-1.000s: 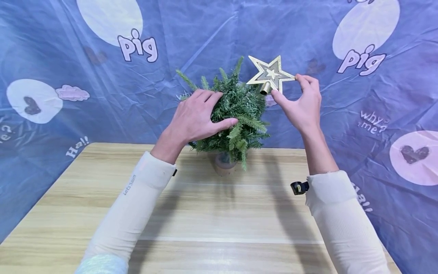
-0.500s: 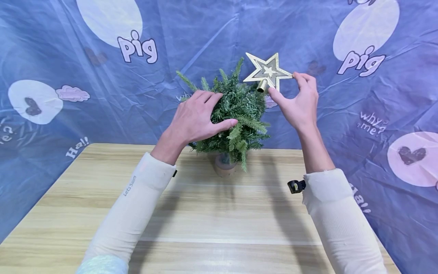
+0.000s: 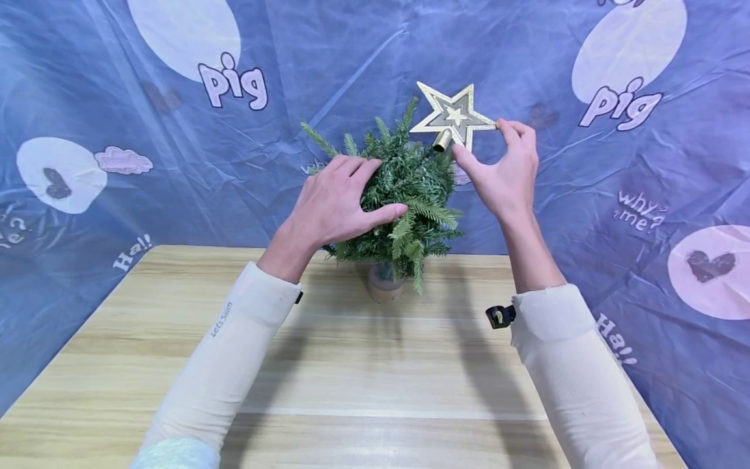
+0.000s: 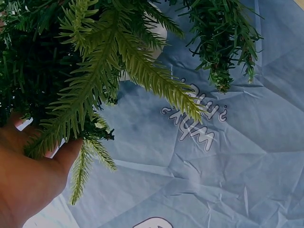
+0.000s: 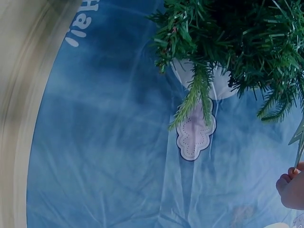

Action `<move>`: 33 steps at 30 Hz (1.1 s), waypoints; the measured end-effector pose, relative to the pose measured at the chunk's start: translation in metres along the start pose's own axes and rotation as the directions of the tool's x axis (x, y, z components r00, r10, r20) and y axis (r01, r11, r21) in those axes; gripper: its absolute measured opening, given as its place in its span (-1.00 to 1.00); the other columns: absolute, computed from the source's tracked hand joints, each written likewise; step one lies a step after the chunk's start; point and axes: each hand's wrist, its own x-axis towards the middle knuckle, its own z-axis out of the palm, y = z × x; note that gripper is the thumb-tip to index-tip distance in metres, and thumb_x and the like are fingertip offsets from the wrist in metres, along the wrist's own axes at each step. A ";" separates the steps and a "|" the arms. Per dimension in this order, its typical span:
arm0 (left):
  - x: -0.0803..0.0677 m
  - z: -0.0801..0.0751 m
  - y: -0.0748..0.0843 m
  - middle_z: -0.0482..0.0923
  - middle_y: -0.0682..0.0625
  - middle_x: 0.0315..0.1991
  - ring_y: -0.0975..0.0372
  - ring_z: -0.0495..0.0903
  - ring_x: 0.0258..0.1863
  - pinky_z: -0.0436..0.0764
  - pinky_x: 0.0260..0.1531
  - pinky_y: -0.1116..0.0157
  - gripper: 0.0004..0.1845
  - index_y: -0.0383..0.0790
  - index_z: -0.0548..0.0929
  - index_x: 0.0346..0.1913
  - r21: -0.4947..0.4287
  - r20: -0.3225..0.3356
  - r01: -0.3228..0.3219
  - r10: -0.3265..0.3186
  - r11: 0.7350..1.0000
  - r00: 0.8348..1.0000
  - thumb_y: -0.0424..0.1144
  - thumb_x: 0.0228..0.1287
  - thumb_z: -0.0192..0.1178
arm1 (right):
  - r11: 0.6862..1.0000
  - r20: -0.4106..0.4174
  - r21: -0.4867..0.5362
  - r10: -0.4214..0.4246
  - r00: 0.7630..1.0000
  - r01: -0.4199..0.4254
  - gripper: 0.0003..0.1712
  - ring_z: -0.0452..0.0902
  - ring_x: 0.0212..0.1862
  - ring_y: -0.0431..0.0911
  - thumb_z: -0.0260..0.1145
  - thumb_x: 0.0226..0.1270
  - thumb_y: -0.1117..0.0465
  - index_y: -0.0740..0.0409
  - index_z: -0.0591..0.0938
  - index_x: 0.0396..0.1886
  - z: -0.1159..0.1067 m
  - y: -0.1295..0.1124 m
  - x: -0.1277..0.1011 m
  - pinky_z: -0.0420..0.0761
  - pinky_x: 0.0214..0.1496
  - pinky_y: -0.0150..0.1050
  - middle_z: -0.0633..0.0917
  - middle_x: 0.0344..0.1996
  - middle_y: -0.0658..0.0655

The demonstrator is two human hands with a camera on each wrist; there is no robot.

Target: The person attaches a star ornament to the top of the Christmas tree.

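Shifted up-left, the gold star, upper centre, is pinched at right and lower tips by the right hand; tree held by left hand.

Behind the pale wood-grain bench we see a creased blue cloth. We read "pig" lettering at upper left and again at upper right, each at the lower edge of a pale oval. At left we find a pinkish cloud beside a white disc with a dark heart; at right, another heart on a pink disc.
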 end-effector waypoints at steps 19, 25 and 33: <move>0.000 -0.001 0.001 0.30 0.03 0.34 0.14 0.23 0.34 0.46 0.16 0.03 0.10 0.04 0.24 0.40 -0.003 0.004 0.009 -0.009 1.000 1.000 0.70 -0.12 -0.36 | 1.000 -0.020 -0.011 0.004 1.000 -0.005 0.02 0.29 0.26 -0.10 0.37 -0.12 -0.32 0.07 0.36 0.34 0.009 -0.016 0.003 0.26 0.31 -0.32 0.32 0.25 0.04; 0.001 0.000 0.001 0.30 0.04 0.34 0.14 0.23 0.34 0.45 0.17 0.04 0.10 0.05 0.25 0.39 -0.006 0.005 0.010 -0.010 1.000 1.000 0.70 -0.12 -0.36 | 1.000 -0.025 -0.018 -0.001 1.000 0.001 0.03 0.30 0.26 -0.12 0.37 -0.12 -0.32 0.08 0.36 0.34 0.011 -0.019 0.005 0.28 0.30 -0.34 0.33 0.25 0.04; 0.002 0.000 0.001 0.30 0.03 0.34 0.15 0.24 0.34 0.48 0.14 0.05 0.10 0.05 0.24 0.40 -0.001 0.008 0.012 -0.012 1.000 1.000 0.70 -0.12 -0.37 | 1.000 -0.020 -0.027 -0.008 1.000 0.007 0.03 0.29 0.24 -0.16 0.36 -0.12 -0.34 0.07 0.36 0.34 0.016 -0.025 0.009 0.27 0.29 -0.36 0.32 0.25 0.04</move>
